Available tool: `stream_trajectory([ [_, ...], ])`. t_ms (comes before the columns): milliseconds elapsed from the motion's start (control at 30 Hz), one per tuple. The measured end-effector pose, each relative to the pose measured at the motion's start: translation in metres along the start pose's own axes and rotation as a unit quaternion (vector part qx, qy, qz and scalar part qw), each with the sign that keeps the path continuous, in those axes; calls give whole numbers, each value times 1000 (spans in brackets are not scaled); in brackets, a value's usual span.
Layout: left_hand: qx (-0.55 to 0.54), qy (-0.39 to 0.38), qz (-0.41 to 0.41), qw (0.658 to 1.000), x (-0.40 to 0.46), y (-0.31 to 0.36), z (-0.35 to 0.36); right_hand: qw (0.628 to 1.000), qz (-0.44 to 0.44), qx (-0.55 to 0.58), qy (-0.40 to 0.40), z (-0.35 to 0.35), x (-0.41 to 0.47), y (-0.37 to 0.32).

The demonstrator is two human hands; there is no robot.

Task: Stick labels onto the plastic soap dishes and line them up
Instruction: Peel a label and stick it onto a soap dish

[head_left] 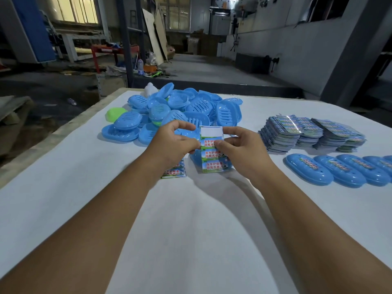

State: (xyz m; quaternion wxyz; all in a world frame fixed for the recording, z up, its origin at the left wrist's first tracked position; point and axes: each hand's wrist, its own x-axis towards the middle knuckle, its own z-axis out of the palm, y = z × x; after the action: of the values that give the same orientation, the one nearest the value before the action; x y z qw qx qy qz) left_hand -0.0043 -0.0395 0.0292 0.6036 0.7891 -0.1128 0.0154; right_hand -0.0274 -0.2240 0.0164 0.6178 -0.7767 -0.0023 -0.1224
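Hands: left [176, 143] and right [239, 145] both pinch sheet [212, 154] | sheet: thin, light, bendy | labels sticky, peel by a corner | dishes [307, 169] light, hard, smooth

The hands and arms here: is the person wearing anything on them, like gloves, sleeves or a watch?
Nothing shows on them. The left hand and right hand are bare, with no gloves or rings in view. Both forearms are uncovered all the way to the bottom edge of the picture: no sleeves, watch or wristband in sight.

Factory workshop: concrete floor [203, 66], steel columns [125, 39], stacked boards [154, 35].
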Motion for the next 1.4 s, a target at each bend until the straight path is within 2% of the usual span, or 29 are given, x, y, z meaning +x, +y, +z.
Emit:
stream_trajectory([
  [433,-12,-16,9,1000,-1,-2,-1,1000,10,-6,4,0,-1,-2],
  [500,-12,-18,11,1000,0,-2,-2,999,0,-36,28,0,-1,-1],
  [633,-8,-24,17,1000,1,-4,-3,978,-70,-176,84,-1,0,5],
  [867,5,-27,46,999,4,-9,-1,978,-98,-185,17,5,-6,3],
  [1200,39,-38,109,993,1,-11,7,966,-117,-226,34,10,-12,0],
  [1400,46,-28,115,992,1,-12,10,958,-132,-251,36,12,-11,-1],
])
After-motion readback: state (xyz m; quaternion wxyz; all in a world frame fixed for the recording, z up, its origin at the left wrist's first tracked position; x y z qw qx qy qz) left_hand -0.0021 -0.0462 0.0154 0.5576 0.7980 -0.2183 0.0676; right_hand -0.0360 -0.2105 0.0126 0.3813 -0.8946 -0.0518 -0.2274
